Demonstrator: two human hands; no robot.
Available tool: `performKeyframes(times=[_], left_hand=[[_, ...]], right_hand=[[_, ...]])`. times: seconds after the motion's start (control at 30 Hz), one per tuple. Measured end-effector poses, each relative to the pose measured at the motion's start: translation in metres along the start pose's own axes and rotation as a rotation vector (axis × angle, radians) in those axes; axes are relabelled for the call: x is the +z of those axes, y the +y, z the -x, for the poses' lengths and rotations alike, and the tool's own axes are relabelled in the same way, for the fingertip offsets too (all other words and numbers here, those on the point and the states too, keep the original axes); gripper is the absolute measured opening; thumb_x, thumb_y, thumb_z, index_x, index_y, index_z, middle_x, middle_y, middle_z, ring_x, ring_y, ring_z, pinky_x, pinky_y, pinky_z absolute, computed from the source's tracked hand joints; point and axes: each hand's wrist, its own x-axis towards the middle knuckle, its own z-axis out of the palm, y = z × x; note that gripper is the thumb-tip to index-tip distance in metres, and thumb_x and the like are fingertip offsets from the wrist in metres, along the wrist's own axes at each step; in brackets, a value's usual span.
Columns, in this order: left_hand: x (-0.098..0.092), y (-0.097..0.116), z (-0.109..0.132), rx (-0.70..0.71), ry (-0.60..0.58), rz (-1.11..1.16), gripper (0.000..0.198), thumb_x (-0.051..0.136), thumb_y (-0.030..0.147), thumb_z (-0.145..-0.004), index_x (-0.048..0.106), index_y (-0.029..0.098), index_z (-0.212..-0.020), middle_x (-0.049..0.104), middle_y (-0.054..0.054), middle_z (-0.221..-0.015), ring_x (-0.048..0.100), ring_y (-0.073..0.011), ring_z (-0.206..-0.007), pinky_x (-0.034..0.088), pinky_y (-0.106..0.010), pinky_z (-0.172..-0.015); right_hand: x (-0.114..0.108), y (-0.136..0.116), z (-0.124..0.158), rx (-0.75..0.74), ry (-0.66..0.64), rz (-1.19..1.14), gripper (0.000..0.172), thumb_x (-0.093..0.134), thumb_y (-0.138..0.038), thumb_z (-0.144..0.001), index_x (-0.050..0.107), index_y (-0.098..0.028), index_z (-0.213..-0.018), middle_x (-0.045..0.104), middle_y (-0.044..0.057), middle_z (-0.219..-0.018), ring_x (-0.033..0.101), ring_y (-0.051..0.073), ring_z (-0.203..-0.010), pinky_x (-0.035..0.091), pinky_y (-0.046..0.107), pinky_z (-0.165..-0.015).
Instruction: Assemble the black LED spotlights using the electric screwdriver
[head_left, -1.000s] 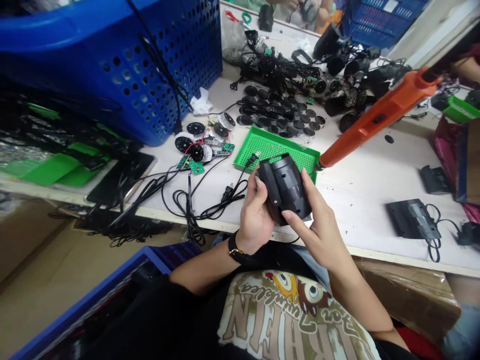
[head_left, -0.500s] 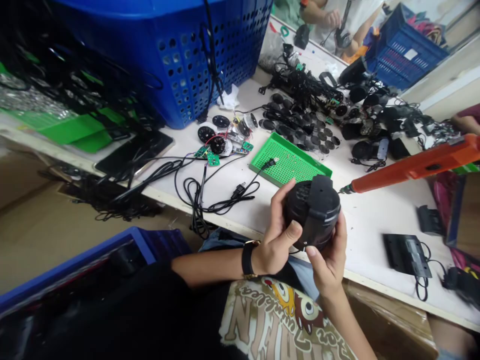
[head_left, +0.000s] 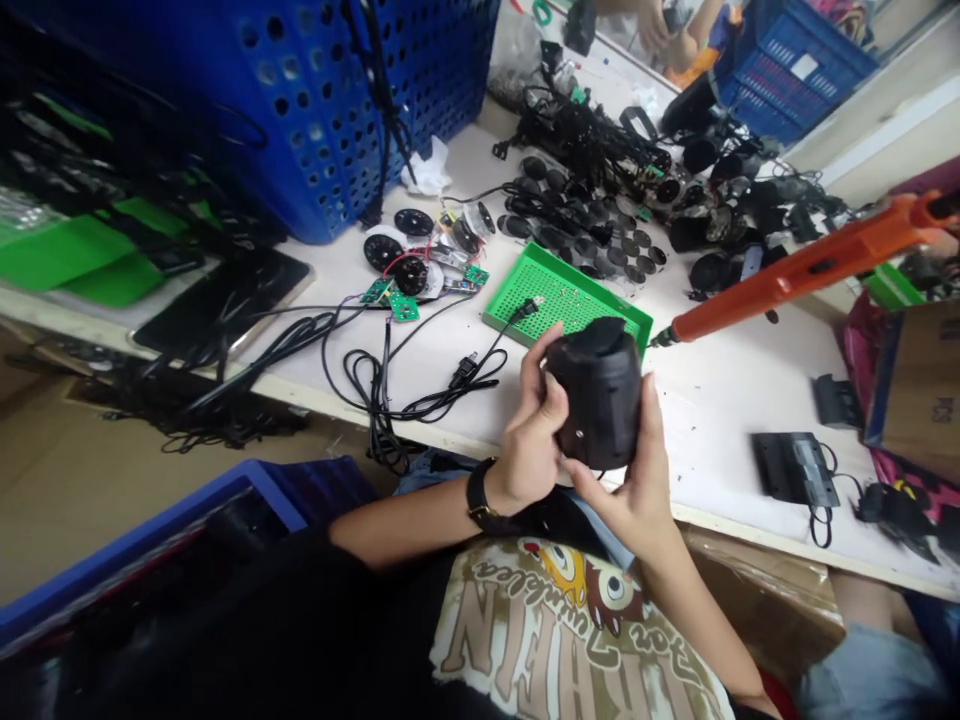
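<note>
left hand [head_left: 531, 445] + right hand [head_left: 636, 485]: both clamped round 1 black housing [head_left: 598, 400] | near: table edge [head_left: 720, 522] | far: green tray [head_left: 501, 318] | right: white tabletop [head_left: 709, 420] between housing and black box [head_left: 784, 468]

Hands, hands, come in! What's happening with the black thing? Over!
Left hand, right hand both holding black housing. Orange screwdriver, green tray close by. Neither seems blocking.

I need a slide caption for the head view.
Left hand and right hand hold a rounded black housing near an orange electric screwdriver.
</note>
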Motion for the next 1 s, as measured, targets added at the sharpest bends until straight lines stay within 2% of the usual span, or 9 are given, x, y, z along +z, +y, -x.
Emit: performKeyframes(times=[0.17,0.27,0.33,0.43,0.53,0.67,0.73,0.9,1.0], left_hand=[[-0.001,0.007,-0.020,-0.118,0.127,0.057,0.044,0.071,0.050,-0.095,0.065,0.027,-0.132,0.072,-0.006,-0.136,0.060,-0.0301,-0.139,0.051,-0.045,-0.115],[-0.001,0.009,-0.023,-0.201,0.116,0.059,0.045,0.068,0.058,-0.094,0.068,0.023,-0.122,0.075,-0.009,-0.129,0.062,-0.0327,-0.136,0.052,-0.047,-0.113],[0.000,0.008,-0.022,-0.165,0.103,0.038,0.048,0.073,0.062,-0.089,0.069,0.023,-0.117,0.076,-0.008,-0.124,0.065,-0.0332,-0.132,0.053,-0.047,-0.111],[0.002,0.006,-0.018,-0.116,0.148,-0.071,0.060,0.094,0.041,-0.070,0.064,0.026,-0.121,0.077,-0.002,-0.114,0.072,-0.0284,-0.116,0.056,-0.044,-0.105],[0.004,0.009,-0.017,-0.164,0.195,-0.172,0.070,0.096,0.021,-0.063,0.063,0.027,-0.124,0.077,0.000,-0.109,0.075,-0.0238,-0.101,0.059,-0.041,-0.097],[0.004,0.018,-0.023,-0.212,0.194,-0.162,0.043,0.087,0.027,-0.072,0.072,0.023,-0.112,0.078,-0.003,-0.100,0.075,-0.0259,-0.099,0.059,-0.040,-0.095],[0.003,0.022,-0.028,-0.200,0.194,-0.140,0.030,0.084,0.030,-0.075,0.074,0.020,-0.102,0.079,-0.003,-0.095,0.075,-0.0243,-0.095,0.060,-0.037,-0.091],[0.005,0.023,-0.033,-0.209,0.217,-0.078,0.023,0.081,0.024,-0.071,0.074,0.020,-0.093,0.078,0.001,-0.087,0.073,-0.0166,-0.079,0.061,-0.028,-0.079],[0.006,0.021,-0.031,-0.231,0.219,-0.090,0.026,0.080,0.025,-0.070,0.074,0.019,-0.095,0.078,0.000,-0.087,0.072,-0.0171,-0.079,0.061,-0.029,-0.080]], right_hand=[[0.002,-0.007,-0.025,-0.060,0.053,0.051,0.099,0.077,-0.042,-0.088,0.019,-0.033,-0.168,0.037,0.016,-0.170,0.041,0.036,-0.156,0.041,0.065,-0.124],[0.001,-0.006,-0.029,-0.054,0.067,0.068,0.094,0.079,-0.048,-0.086,0.030,-0.031,-0.165,0.044,0.017,-0.166,0.047,0.037,-0.153,0.043,0.065,-0.123],[0.000,-0.006,-0.030,-0.058,0.052,0.094,0.093,0.078,-0.050,-0.087,0.031,-0.030,-0.164,0.045,0.018,-0.166,0.048,0.038,-0.151,0.044,0.066,-0.121],[0.001,-0.006,-0.032,-0.047,-0.008,0.126,0.091,0.075,-0.050,-0.089,0.030,-0.029,-0.165,0.040,0.018,-0.169,0.049,0.040,-0.149,0.047,0.066,-0.118],[0.001,-0.004,-0.032,-0.052,-0.050,0.115,0.089,0.074,-0.049,-0.090,0.028,-0.031,-0.165,0.037,0.018,-0.170,0.050,0.041,-0.148,0.050,0.066,-0.112],[0.000,-0.001,-0.026,0.005,0.023,-0.088,0.100,0.081,-0.051,-0.084,0.023,-0.032,-0.164,0.042,0.017,-0.166,0.052,0.037,-0.146,0.056,0.059,-0.108],[0.001,-0.002,-0.021,0.084,0.129,-0.176,0.088,0.081,-0.045,-0.086,0.033,-0.031,-0.158,0.049,0.016,-0.158,0.063,0.031,-0.132,0.060,0.052,-0.102],[0.014,-0.013,-0.012,0.119,0.371,-0.083,0.019,0.067,-0.027,-0.093,0.058,-0.024,-0.111,0.063,0.010,-0.112,0.067,0.024,-0.104,0.063,0.042,-0.082],[0.021,-0.014,-0.010,0.056,0.460,0.020,0.009,0.063,-0.019,-0.094,0.059,-0.025,-0.100,0.062,0.009,-0.106,0.066,0.024,-0.103,0.061,0.044,-0.086]])
